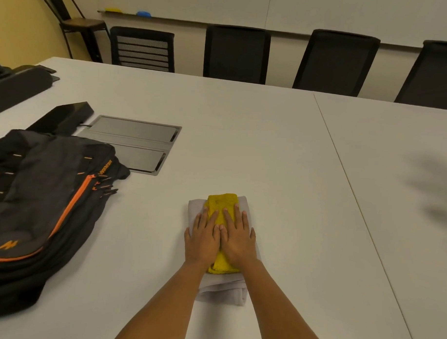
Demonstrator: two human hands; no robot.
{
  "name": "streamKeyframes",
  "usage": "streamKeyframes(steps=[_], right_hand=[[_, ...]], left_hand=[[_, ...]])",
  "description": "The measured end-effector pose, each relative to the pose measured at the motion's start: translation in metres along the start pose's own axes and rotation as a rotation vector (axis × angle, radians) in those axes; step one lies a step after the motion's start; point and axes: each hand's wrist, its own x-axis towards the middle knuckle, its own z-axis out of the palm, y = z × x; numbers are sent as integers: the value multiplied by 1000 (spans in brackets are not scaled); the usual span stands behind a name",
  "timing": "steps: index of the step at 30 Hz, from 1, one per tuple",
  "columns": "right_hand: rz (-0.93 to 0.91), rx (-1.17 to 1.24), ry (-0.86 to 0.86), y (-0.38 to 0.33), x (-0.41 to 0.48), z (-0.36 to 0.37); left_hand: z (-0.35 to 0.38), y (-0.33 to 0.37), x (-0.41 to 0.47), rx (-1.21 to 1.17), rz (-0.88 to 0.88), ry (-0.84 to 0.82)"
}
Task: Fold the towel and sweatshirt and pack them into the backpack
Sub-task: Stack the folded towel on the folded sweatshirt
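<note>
Neither hand has a grip on anything: the left hand (202,238) and the right hand (237,237) both lie flat, fingers spread and palms down, side by side and touching at the thumbs, pressing on a small stack of folded cloth. On top is the yellow towel (222,202), folded into a narrow strip; its far end shows beyond the fingertips and its near end peeks out between the wrists. Under it lies the grey sweatshirt (223,291), folded into a compact rectangle that is wider and longer than the towel, with its layered edge facing the person. The stack sits on the white counter (268,150), near its front edge and roughly in the middle of the view.

The black backpack (38,213) with orange zipper trim lies flat on the counter to the left, well apart from the stack. Its zipper pulls point toward the cloth, but whether the main compartment is unzipped cannot be told from this angle.

Judging by how things lie, the folding looks finished and the hands are flattening the bundle to press out air, so the step in hand is the last smoothing before packing. The next move probably calls for sliding the fingers under the sweatshirt from both sides, lifting the two pieces as one so that the towel does not slip off, and carrying them left to the backpack. One hand may first have to open the compartment and hold its mouth wide.
</note>
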Motion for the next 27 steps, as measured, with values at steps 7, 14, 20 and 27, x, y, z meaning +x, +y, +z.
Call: streamKeyframes(steps=[7, 14, 20, 27], right_hand=[[-102, 54, -67, -44, -13, 24], [-154, 27, -105, -84, -5, 48], [-212, -5, -119, -103, 21, 60], [-217, -18, -76, -124, 55, 76]], left_hand=[[-26, -47, -24, -11, -62, 26], [-46, -89, -25, -36, -116, 73], [-53, -109, -7, -41, -167, 147], [-65, -130, 25, -22, -178, 168]])
